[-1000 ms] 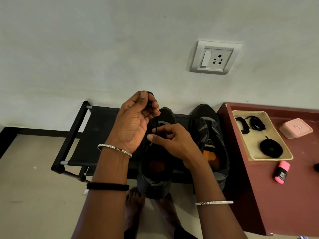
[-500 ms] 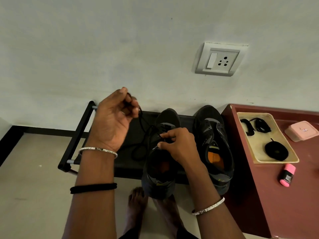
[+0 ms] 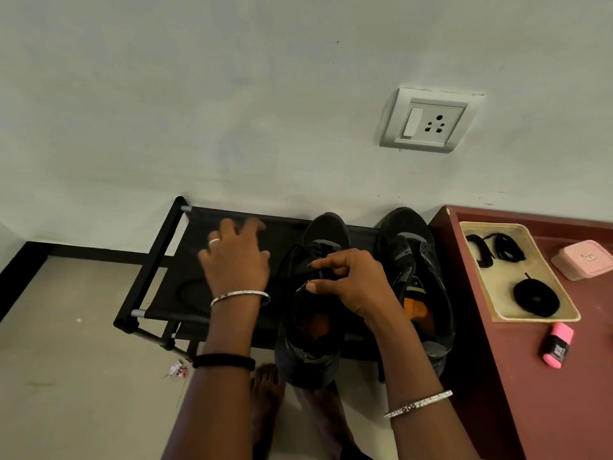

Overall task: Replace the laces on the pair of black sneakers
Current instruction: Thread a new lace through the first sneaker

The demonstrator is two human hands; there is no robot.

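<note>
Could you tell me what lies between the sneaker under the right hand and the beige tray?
The other black sneaker, on the rack, seen in the head view.

The left grip (image 3: 236,263), a bare hand with a silver ring, is blurry and spreads its fingers over the black cloth shoe rack (image 3: 179,267). The right grip (image 3: 351,283) pinches the black cloth sneaker (image 3: 308,353) at its tongue; this sneaker stands on the rack. The other black sneaker (image 3: 408,254) stands just beside it. On the dark red tabletop (image 3: 564,410) a flat tan tray (image 3: 497,293) holds coiled black laces (image 3: 524,293). A small pink marker (image 3: 558,346) lies near the tray on the tabletop.
</note>
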